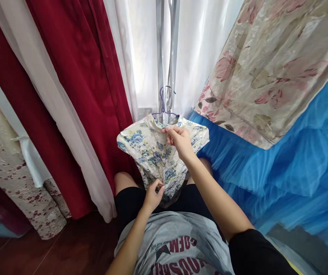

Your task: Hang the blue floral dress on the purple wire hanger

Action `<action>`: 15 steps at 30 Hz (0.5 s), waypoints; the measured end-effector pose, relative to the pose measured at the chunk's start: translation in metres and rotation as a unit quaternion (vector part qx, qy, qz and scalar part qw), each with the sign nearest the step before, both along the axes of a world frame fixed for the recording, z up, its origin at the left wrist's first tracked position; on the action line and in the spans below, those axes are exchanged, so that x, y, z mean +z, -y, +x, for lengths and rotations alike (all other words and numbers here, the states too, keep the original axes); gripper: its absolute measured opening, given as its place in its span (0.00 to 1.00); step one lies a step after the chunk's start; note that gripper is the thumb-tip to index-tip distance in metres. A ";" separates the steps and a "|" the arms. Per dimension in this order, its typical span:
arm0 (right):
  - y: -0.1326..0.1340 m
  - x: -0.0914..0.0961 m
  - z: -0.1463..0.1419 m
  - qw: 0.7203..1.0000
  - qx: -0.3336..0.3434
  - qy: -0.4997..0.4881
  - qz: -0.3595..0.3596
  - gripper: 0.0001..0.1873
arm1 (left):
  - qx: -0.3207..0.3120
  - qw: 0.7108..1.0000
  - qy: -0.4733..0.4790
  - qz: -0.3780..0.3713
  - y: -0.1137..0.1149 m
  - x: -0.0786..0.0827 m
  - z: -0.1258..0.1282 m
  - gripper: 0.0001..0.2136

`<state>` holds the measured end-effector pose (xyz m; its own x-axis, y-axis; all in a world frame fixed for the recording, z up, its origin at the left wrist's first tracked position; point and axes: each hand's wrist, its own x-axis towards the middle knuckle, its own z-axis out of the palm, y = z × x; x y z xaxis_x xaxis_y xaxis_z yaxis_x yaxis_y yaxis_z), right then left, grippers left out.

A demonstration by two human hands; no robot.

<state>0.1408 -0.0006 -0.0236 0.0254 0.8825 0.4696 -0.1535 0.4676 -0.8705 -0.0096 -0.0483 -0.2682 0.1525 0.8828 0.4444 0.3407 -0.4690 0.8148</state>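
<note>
A small white blouse (141, 139) with blue and green flowers hangs in front of me on a purple wire hanger (163, 109). My right hand (179, 141) pinches the cloth at the front, just below the neckline. Lower down, my left hand (154, 194) has its thumb and finger closed on the middle of the front, near the hem. Between the two hands the cloth is drawn into a crease. The lower part of the blouse lies over my lap, and its far end is hidden in shadow.
Dark red cloth (86, 76) and a pale drape (60, 95) hang at the left. Straight ahead is a white curtain (143, 49) with grey straps (159, 46). A floral garment (255, 76) hangs over blue tulle (252, 172) on the right. Reddish tiles (75, 244) cover the floor.
</note>
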 end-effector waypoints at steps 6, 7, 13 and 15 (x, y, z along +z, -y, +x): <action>0.017 -0.006 0.007 0.999 0.012 0.031 0.025 0.15 | -0.009 0.998 -0.008 0.067 0.013 0.034 0.014 0.04; 0.019 -0.006 0.008 0.999 0.011 0.038 0.033 0.15 | 0.001 0.996 0.009 0.092 0.011 0.049 0.014 0.04; 0.025 -0.007 0.008 0.997 0.007 0.052 0.058 0.16 | 0.057 0.960 0.066 0.264 -0.021 0.182 0.004 0.14; 0.026 -0.007 0.009 0.996 0.006 0.056 0.066 0.17 | 0.031 0.949 0.010 0.313 -0.033 0.217 0.004 0.14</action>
